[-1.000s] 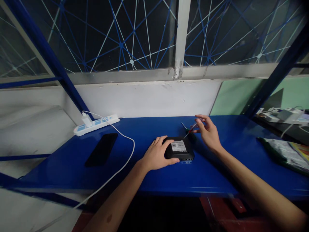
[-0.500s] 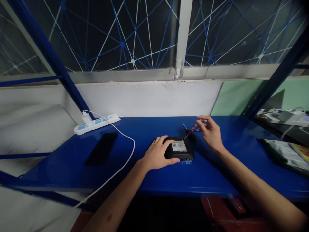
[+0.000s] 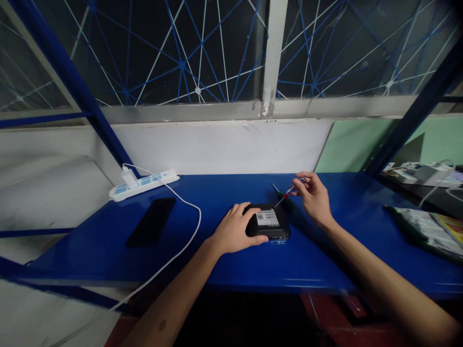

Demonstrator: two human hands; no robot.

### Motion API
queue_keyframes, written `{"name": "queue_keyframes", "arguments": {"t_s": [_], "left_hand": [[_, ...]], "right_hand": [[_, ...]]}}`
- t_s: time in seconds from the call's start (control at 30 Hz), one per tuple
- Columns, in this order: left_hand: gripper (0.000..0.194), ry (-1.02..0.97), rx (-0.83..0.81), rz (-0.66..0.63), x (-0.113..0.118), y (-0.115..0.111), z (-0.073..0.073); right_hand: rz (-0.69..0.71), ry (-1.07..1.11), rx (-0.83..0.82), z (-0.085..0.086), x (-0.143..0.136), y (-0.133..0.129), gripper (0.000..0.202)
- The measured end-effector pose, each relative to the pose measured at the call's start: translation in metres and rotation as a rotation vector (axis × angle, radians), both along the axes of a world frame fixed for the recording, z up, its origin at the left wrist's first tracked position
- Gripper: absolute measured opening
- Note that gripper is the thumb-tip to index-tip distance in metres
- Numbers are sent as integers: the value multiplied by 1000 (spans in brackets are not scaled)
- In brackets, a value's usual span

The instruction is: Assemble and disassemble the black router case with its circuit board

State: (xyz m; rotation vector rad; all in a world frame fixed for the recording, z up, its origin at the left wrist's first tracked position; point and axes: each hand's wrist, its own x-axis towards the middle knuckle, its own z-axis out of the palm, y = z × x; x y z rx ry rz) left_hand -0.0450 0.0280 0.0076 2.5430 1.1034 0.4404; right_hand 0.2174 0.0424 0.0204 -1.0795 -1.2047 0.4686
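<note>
A flat black electronic box (image 3: 263, 231) with ports along its near edge and a white label (image 3: 266, 218) lies on the blue table. My left hand (image 3: 237, 229) grips its left side, thumb at the near edge and fingers over the top. In my right hand (image 3: 314, 195), a screwdriver (image 3: 288, 193) with a clear handle and red collar is pinched between the fingertips. It tilts down to the left, its tip at the box's far right corner; whether it sits in a screw is too small to tell. A second screwdriver (image 3: 277, 188) lies just behind the box, partly hidden.
A black phone (image 3: 151, 222) lies left on the blue table (image 3: 246, 270). Behind it is a white power strip (image 3: 144, 185) with a charger (image 3: 129, 178); its white cable (image 3: 198, 221) loops across the table. At right lie a plastic packet (image 3: 427, 231) and white devices (image 3: 430, 173).
The view has shifted very slightly. My right fingers have moved a little around the screwdriver's handle, while my left hand keeps the same hold on the box.
</note>
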Motion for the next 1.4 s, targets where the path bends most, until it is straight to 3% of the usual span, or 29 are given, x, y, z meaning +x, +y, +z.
{"name": "queue_keyframes", "arguments": {"t_s": [0.5,0.77,1.4], "left_hand": [[88,15,13,-15,-1,3,-2],[82,-18,47,3,1,4,-3],[80,-4,67,38,2,4,-2]], "right_hand": [[52,-44,-35,1,-5,-3,36],[-18,-75,36,2,-8,-8,39],[120,-150,3,0,-16,-14,27]]}}
